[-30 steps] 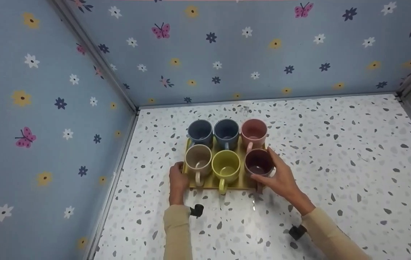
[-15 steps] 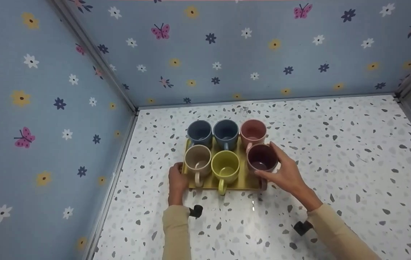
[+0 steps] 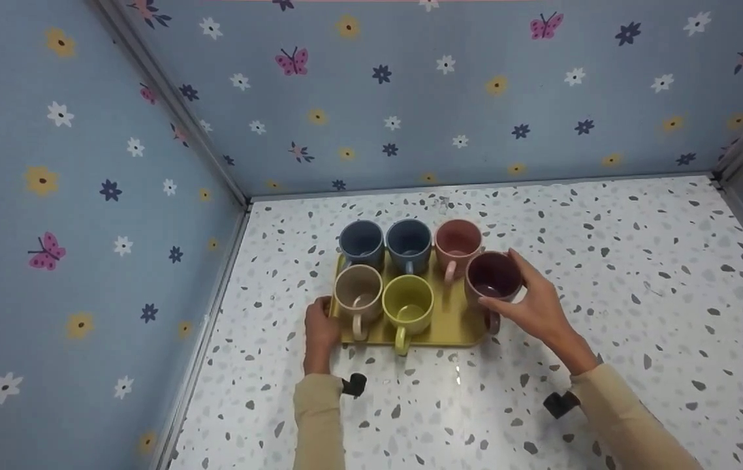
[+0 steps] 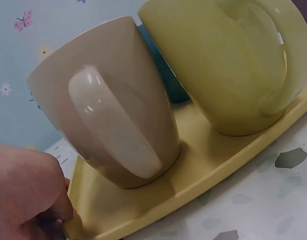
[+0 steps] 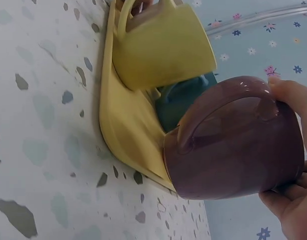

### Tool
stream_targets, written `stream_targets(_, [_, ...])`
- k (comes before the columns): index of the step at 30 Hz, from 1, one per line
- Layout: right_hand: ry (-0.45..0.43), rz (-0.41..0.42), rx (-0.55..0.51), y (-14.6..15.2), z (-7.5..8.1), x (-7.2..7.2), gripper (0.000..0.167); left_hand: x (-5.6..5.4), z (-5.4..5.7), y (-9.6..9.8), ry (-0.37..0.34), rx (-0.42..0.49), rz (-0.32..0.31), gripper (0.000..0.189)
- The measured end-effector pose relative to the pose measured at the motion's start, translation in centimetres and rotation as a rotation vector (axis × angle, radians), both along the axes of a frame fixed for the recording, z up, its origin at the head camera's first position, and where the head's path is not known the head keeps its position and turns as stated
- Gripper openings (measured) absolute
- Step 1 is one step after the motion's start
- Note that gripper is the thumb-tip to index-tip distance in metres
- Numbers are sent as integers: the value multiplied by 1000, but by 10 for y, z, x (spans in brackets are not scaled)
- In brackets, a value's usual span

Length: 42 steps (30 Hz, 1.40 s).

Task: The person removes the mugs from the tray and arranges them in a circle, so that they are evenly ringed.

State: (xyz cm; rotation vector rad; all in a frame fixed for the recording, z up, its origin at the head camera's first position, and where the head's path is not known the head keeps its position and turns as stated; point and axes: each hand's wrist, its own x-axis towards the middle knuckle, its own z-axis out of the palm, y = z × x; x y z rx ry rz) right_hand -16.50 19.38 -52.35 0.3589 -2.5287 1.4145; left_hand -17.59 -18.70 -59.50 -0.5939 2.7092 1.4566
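Glossy mugs (image 5: 238, 150), smooth tray (image 3: 448, 318)
Glazed ceramic mugs; satin tray, perhaps plastic; shiny, smooth worktop (image 3: 626, 281); matt cloth sleeves (image 3: 319, 421).

My left hand (image 4: 28, 190): fingers curled at a corner of the yellow tray (image 4: 203, 189), gripping its rim.
Beige mug (image 4: 141, 80): standing on my tray, nearest my fingers, handle facing me.
Yellow-green mug (image 4: 208, 60): standing just beside it.
Teal mug (image 4: 166, 72): behind both, mostly hidden.
Speckled tabletop (image 4: 258, 200): beneath.

Blue flowered walls (image 3: 411, 98), speckled white tabletop (image 3: 632, 365)
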Motion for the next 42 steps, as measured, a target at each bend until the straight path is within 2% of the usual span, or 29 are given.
stream_targets(10, [-20, -58, -7, 24, 0, -9, 101, 1, -3, 0, 60, -3, -8, 44])
stream_targets(19, [-58, -111, -14, 50, -1, -18, 100, 1, -1, 0, 64, 8, -4, 44])
stream_targets(31, [-124, -154, 9, 86, -4, -30, 101, 1, 2, 0, 42, -4, 1, 45])
stream_targets(42, [-176, -186, 13, 111, -4, -37, 99, 0, -1, -2, 9, 10, -12, 43])
